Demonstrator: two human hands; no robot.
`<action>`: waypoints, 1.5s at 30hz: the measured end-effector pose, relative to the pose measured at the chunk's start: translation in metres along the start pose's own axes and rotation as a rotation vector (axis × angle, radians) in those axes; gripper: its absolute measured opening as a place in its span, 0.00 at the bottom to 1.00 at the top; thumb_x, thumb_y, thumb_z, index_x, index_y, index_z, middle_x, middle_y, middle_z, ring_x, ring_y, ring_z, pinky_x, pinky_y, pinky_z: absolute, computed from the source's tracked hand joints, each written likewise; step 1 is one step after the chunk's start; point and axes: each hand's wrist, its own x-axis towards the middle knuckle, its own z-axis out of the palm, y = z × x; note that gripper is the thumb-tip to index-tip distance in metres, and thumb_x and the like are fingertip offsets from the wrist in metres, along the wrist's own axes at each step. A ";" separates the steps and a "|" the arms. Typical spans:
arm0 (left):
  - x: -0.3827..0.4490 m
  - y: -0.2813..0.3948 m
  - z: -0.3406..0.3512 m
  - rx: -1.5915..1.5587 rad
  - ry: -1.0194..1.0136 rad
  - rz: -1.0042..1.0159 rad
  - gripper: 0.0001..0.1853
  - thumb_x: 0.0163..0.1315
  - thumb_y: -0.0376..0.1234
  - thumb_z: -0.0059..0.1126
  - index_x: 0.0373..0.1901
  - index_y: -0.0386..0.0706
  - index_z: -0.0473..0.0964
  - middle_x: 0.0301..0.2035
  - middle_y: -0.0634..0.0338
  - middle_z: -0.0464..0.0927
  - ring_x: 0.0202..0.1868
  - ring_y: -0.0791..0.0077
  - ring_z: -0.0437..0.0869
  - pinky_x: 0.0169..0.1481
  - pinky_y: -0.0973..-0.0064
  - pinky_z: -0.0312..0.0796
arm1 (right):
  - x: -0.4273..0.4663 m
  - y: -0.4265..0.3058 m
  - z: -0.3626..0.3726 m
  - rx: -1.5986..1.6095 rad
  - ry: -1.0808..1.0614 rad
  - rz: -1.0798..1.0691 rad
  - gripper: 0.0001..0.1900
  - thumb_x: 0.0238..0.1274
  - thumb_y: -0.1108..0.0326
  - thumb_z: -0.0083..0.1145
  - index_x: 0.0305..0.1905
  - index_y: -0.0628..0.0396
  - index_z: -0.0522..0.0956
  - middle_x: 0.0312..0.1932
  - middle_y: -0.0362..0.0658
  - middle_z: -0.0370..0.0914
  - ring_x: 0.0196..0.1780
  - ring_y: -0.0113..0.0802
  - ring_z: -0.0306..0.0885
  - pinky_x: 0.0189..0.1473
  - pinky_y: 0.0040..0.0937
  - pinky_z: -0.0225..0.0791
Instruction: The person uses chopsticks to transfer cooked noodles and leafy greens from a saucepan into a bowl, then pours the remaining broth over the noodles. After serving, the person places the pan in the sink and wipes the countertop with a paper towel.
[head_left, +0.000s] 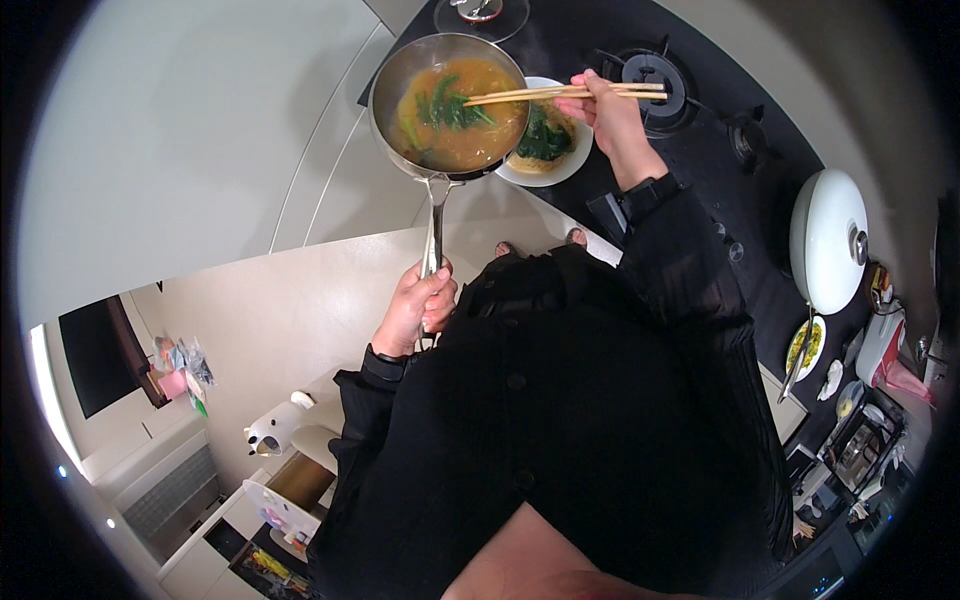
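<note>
My left hand (417, 306) grips the metal handle (435, 225) of a steel saucepan (386, 112). Orange-brown broth (457, 150) fills part of the pan, with green leafy vegetables (454, 105) in it. In my right hand (611, 124) is a pair of wooden chopsticks (551, 92), their tips over the greens in the pan; whether they pinch any cannot be told. Partly hidden behind the pan and my right hand, a white plate (577, 166) carries noodles (536, 163) topped with dark green leaves (546, 135).
A gas burner (655, 81) lies beyond my right hand on the black cooktop (675, 161). To the right stands a white-lidded pan (829, 240), near a plate of yellow-green food (817, 349). A glass lid (510, 22) rests at the top edge. Pale cabinets (225, 112) border the left.
</note>
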 end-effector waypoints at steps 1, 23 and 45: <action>0.000 0.000 0.000 -0.003 -0.008 0.004 0.08 0.71 0.35 0.47 0.34 0.45 0.62 0.14 0.70 0.56 0.10 0.86 0.54 0.12 0.84 0.47 | 0.001 0.000 -0.001 0.011 -0.003 0.013 0.14 0.73 0.64 0.45 0.41 0.67 0.74 0.38 0.61 0.79 0.37 0.45 0.84 0.40 0.32 0.82; -0.011 -0.016 -0.011 -0.071 -0.040 0.023 0.07 0.71 0.36 0.47 0.34 0.45 0.64 0.15 0.70 0.57 0.11 0.86 0.55 0.11 0.84 0.48 | -0.027 -0.036 0.003 0.128 -0.100 0.049 0.14 0.73 0.62 0.46 0.43 0.64 0.72 0.39 0.60 0.79 0.42 0.46 0.84 0.46 0.31 0.81; -0.016 -0.031 0.006 -0.031 0.005 0.060 0.09 0.70 0.37 0.48 0.33 0.45 0.62 0.13 0.70 0.57 0.09 0.87 0.53 0.09 0.84 0.46 | -0.063 -0.068 -0.026 0.194 -0.099 -0.036 0.12 0.73 0.66 0.45 0.43 0.66 0.73 0.38 0.53 0.80 0.42 0.46 0.84 0.45 0.33 0.82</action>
